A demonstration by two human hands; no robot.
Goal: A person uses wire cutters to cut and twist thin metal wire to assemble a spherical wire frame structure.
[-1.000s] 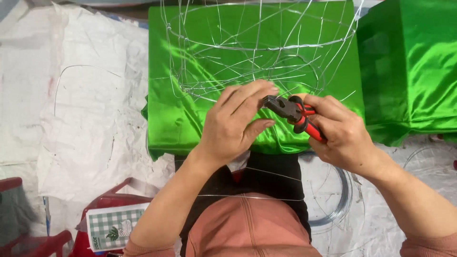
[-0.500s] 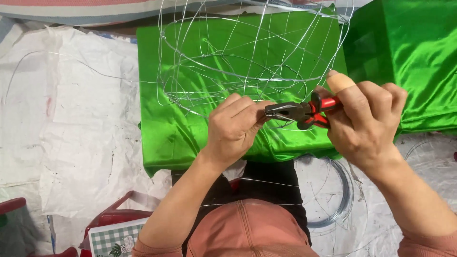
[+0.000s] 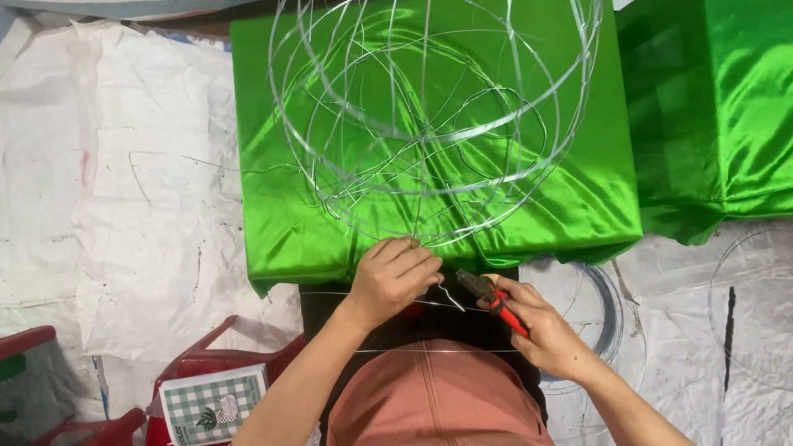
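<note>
- Head view: left hand (image 3: pixel 395 277) is curled shut, fingertips pinching the lower rim of the wire frame (image 3: pixel 429 124) at its near edge, just over the front edge of the green satin cloth (image 3: pixel 281 239).
- Right hand (image 3: pixel 545 330) is wrapped around the red handles of the pliers (image 3: pixel 494 299), nose pointing up-left toward the left hand.
- Change vs half a second ago: the pliers were up at the frame, nose right against the left fingers; now the right hand has dropped lower, near the lap, and the pliers are apart from the rim. Left hand has kept its pinch on the same spot.
- Reads to me like the pliers have let go of that joint; can't see whether a tie is finished.
- A short kinked wire end (image 3: pixel 450 296) sticks out between the two hands, close to the pliers nose; whether it is gripped, can't tell.
- Frame: open dome of thin silver wire, several big hoops crossed by looser strands, irregular, see-through, resting on the cloth-covered worktop.
- Around it: second green cloth block (image 3: pixel 719 116) at right, wire coil (image 3: pixel 607 314) on the white floor sheet (image 3: pixel 124 206), red plastic stool (image 3: pixel 206 363) with a checked packet (image 3: pixel 213 405) lower left.
</note>
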